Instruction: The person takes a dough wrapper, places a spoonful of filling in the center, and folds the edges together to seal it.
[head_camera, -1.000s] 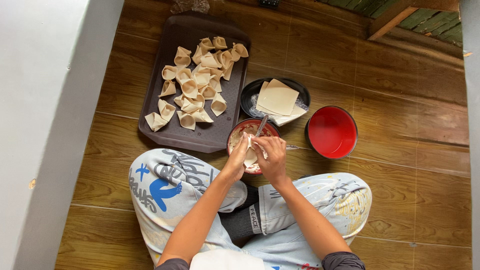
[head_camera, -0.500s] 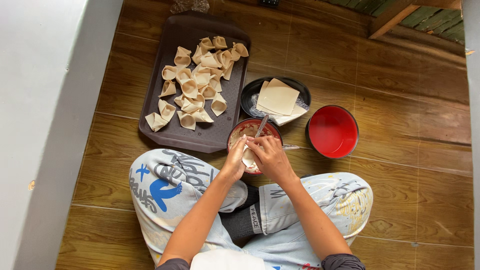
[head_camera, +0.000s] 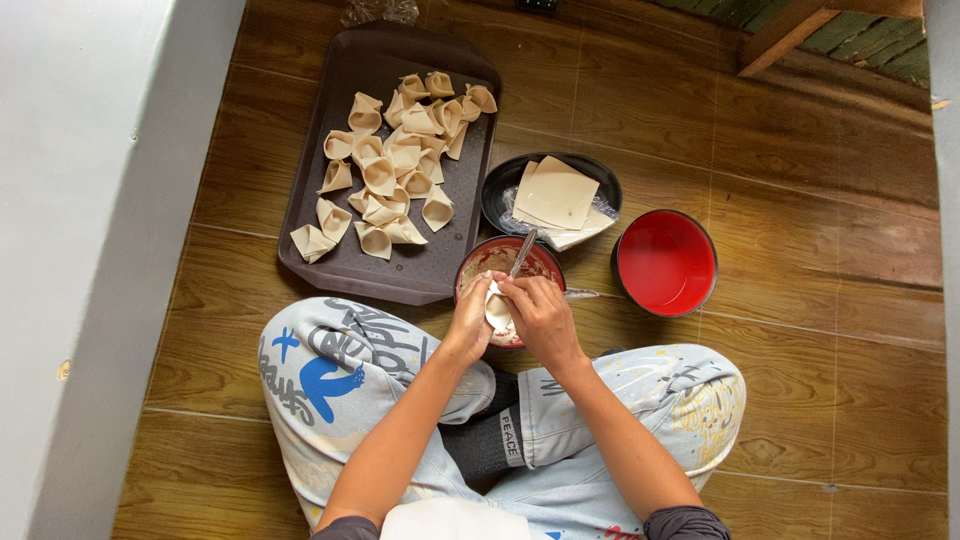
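Note:
I sit cross-legged on a wooden floor. My left hand (head_camera: 470, 318) and my right hand (head_camera: 540, 310) meet over a red-rimmed bowl of filling (head_camera: 490, 262), both pinching one pale dumpling wrapper (head_camera: 497, 308) between the fingers. A metal spoon (head_camera: 523, 254) leans in that bowl. Beyond it, a black bowl (head_camera: 500, 185) holds a stack of square wrappers (head_camera: 556, 192). A dark brown tray (head_camera: 400, 270) to the left carries several folded dumplings (head_camera: 395, 165).
A red bowl (head_camera: 666, 262) stands to the right of the filling bowl. A grey wall (head_camera: 90, 200) runs along the left. A crumpled plastic bag (head_camera: 378, 11) lies past the tray's far end. My knees (head_camera: 330, 370) spread to both sides.
My hands stay over the filling bowl, with the fingers shifting slightly around the wrapper. Nothing else has moved.

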